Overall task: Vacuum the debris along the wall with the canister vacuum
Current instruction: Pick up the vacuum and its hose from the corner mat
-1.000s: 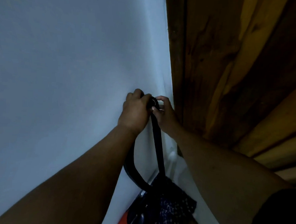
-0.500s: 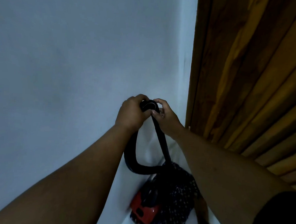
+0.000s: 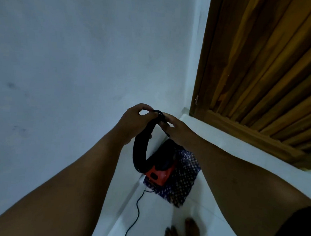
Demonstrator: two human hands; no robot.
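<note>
A pale blue-white wall (image 3: pixel 72 68) fills the left and centre of the view and meets a white tiled floor (image 3: pixel 209 216) along a low skirting. To the right stands a brown wooden door (image 3: pixel 272 73) with ridged panels, its bottom edge just above the floor.

Both bare forearms reach forward from the lower corners. In the corner where wall and floor meet, a red and black canister vacuum (image 3: pixel 160 169) sits on the floor, close against the wall, on top of a dark patterned cloth (image 3: pixel 182 182). A black ribbed hose (image 3: pixel 140 149) rises from the canister in a curve up to the hands. A thin black power cord (image 3: pixel 135 210) trails from the canister across the floor toward the bottom edge.

The left hand (image 3: pixel 134 120) has its grip clamped around the upper part of the hose, thumb and forefinger pinching near its round end. The right hand (image 3: pixel 175 129) meets it from the other side, fingers closed on the hose end and on a narrow black part running down from it; what that part is cannot be told. Bare toes (image 3: pixel 181 233) show at the bottom.
</note>
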